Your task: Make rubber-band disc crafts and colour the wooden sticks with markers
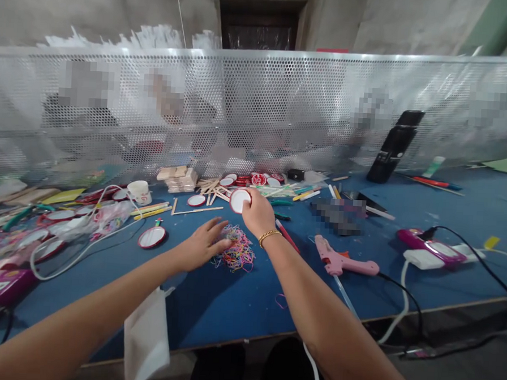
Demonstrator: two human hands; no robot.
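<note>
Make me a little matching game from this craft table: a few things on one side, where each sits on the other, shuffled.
Things:
1. pile of rubber bands
2. round disc
3. pink glue gun
4. white cup

Places:
A. under the right hand
B. at the left hand fingertips
C. far left, near the mesh screen
D. right of the right forearm

Pairs: 1-B, 2-A, 3-D, 4-C

Rubber bands [235, 252] lying mid-table [213, 301]; left hand [202, 245] resting at their left edge, right hand [257, 211] behind them gripping round disc [239, 200]. Glue gun [338, 261] lying right, perforated screen [257, 111] standing behind.
</note>
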